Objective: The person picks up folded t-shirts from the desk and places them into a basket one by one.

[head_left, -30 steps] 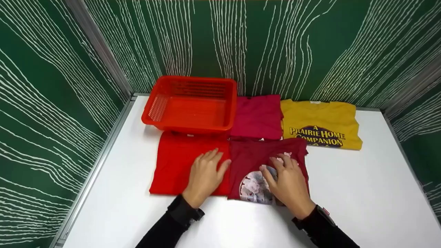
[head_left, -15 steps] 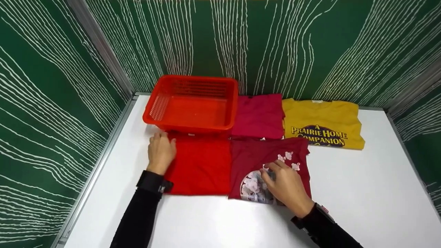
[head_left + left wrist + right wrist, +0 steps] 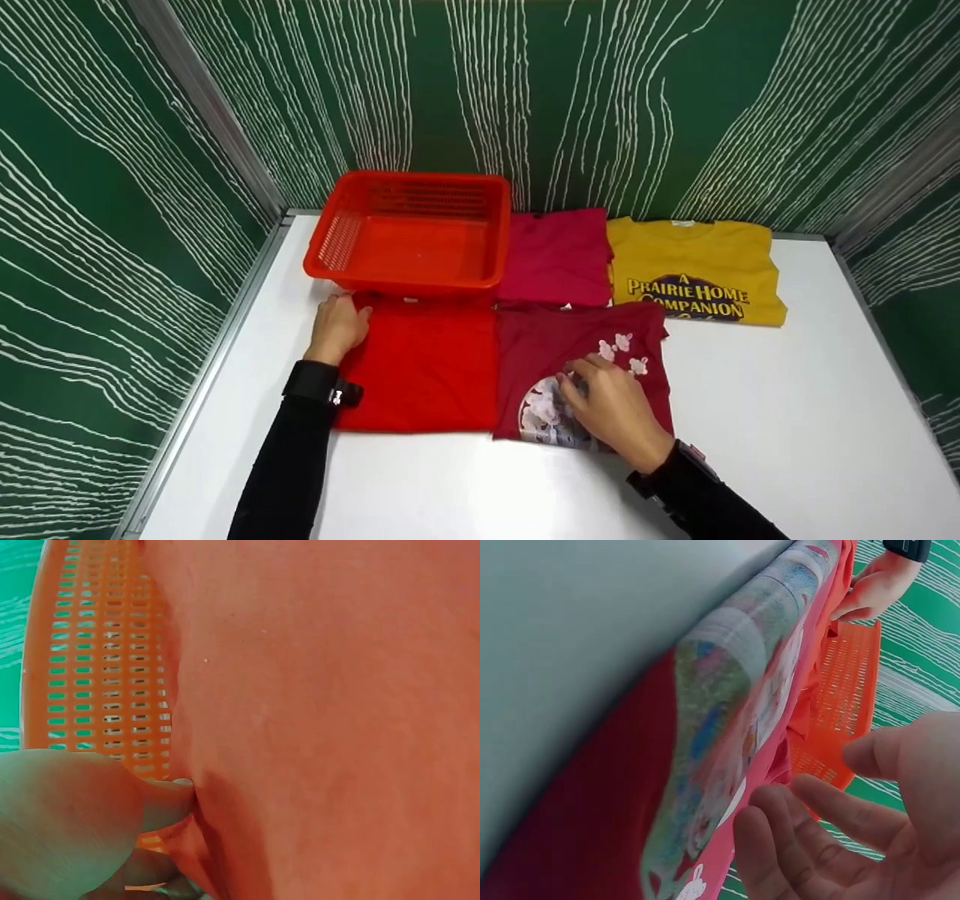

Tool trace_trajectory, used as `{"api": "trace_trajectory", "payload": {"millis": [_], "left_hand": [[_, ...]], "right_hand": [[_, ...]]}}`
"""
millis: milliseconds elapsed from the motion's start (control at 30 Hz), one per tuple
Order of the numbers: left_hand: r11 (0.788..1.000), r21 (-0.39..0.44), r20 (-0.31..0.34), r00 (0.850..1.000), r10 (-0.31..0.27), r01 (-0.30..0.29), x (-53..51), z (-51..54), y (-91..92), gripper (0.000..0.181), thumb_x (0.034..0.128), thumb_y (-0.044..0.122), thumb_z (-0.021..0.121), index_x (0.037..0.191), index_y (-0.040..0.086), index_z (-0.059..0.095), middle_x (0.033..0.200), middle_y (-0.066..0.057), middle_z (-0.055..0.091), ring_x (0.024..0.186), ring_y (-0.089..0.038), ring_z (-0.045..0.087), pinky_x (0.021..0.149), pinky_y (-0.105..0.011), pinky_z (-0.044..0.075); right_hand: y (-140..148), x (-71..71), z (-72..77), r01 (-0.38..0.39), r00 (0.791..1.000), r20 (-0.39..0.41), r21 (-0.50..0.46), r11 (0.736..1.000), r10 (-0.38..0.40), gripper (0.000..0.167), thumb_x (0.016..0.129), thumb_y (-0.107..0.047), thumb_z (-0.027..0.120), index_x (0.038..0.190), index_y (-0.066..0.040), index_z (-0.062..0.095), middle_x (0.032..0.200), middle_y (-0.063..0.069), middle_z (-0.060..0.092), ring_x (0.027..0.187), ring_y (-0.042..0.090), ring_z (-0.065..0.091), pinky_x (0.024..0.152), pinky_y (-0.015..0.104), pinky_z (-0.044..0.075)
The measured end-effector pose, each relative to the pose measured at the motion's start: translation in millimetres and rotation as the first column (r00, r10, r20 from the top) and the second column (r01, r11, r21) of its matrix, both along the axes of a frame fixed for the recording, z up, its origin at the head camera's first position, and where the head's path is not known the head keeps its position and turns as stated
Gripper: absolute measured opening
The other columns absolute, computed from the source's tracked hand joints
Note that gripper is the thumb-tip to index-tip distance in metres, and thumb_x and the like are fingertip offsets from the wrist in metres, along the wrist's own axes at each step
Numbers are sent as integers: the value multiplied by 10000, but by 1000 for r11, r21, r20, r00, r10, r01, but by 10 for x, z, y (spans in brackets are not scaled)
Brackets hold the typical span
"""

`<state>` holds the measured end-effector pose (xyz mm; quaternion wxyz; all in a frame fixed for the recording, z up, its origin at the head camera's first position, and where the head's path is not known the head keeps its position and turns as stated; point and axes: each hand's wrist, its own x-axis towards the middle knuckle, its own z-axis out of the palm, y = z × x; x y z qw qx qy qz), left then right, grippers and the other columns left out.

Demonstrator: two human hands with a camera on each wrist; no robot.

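Observation:
A folded red T-shirt [image 3: 427, 367] lies flat on the white table, just in front of the basket. My left hand [image 3: 337, 328] is at its upper left corner; in the left wrist view the thumb [image 3: 169, 799] and the fingers beneath pinch the edge of the red cloth. To the right, touching the red one, lies a folded maroon T-shirt [image 3: 532, 337] with a round picture and pale flowers. Over its print is my right hand [image 3: 616, 405], fingers loosely bent and holding nothing, apart from the cloth in the right wrist view.
An orange-red plastic basket [image 3: 405, 285] with slotted walls stands behind the red T-shirt. Beside it lie a folded magenta garment [image 3: 559, 259] and a folded yellow T-shirt [image 3: 697, 251] with lettering. Green walls with white lines [image 3: 585, 105] border the table [image 3: 465, 487].
My left hand has moved left from the middle of the red T-shirt to its upper left corner and now pinches it. The right hand has stayed over the maroon T-shirt, its fingers bending slightly.

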<state>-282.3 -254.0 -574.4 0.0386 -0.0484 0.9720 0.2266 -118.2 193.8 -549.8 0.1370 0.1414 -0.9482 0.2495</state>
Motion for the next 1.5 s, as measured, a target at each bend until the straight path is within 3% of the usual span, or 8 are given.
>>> {"api": "trace_trajectory", "payload": {"millis": [100,233,467,700,1000,1300,1433,1500], "left_hand": [[999,38,-4,1000,0,0,-110,-168,-98,530,1058,309,653,1381,-111,665,1378,-353,660,1318,-549,625,1155,-622,509],[994,103,1,1000,28,-28,-111,-146,-121,556,1028,297,679,1408,-108,649,1430,-349,614,1331,-533,615,1165,-611,499],[976,200,44,996,83,-90,141,316,112,605,1060,250,633,1563,-67,525,1582,-328,565,1469,-512,544,1242,-604,450],[980,184,-2,997,79,-77,211,368,198,481,1076,238,583,1445,-64,647,1471,-316,656,1369,-494,623,1186,-626,486],[976,200,-3,997,82,-80,243,310,157,515,1094,226,580,1558,2,589,1557,-304,608,1426,-492,600,1187,-613,498],[985,174,-49,999,12,-3,214,210,128,408,1082,196,581,1373,-72,685,1385,-317,702,1317,-483,671,1124,-586,543],[984,178,-54,998,9,1,200,204,116,359,1072,186,592,1303,-59,714,1349,-300,717,1289,-460,686,1111,-573,551],[984,179,-48,999,15,-6,258,309,171,366,1065,150,588,1340,-67,694,1391,-315,691,1321,-477,660,1140,-600,526]], "right_hand": [[-58,-58,59,-45,997,61,-11,999,45,103,986,-176,805,989,-76,830,929,58,770,816,216,741,740,421,627],[-215,-266,199,-100,974,196,-81,992,114,132,1014,-208,774,1021,-93,838,979,59,799,889,203,751,833,437,635],[-578,-849,316,-106,918,374,-81,991,129,307,1059,-284,720,1247,-59,813,1128,122,813,916,265,713,886,479,610],[-895,-1319,236,-34,918,394,-20,999,39,357,1073,-344,700,1287,-74,794,1289,213,788,1242,428,736,1044,565,587],[-1143,-1453,75,-28,923,385,87,996,-8,329,1047,-360,756,1010,-34,789,1082,251,796,1034,438,779,890,572,639],[-1234,-1453,79,-49,918,397,139,989,-10,319,1007,-329,794,851,-57,740,1001,221,787,976,412,775,852,570,642],[-1218,-1651,-200,-82,905,425,142,986,14,274,980,-311,788,834,-99,694,982,194,772,956,381,769,826,545,643],[-1179,-1740,-344,-98,902,431,123,988,36,284,965,-290,772,781,-139,616,925,156,739,907,340,742,801,509,629]]}}
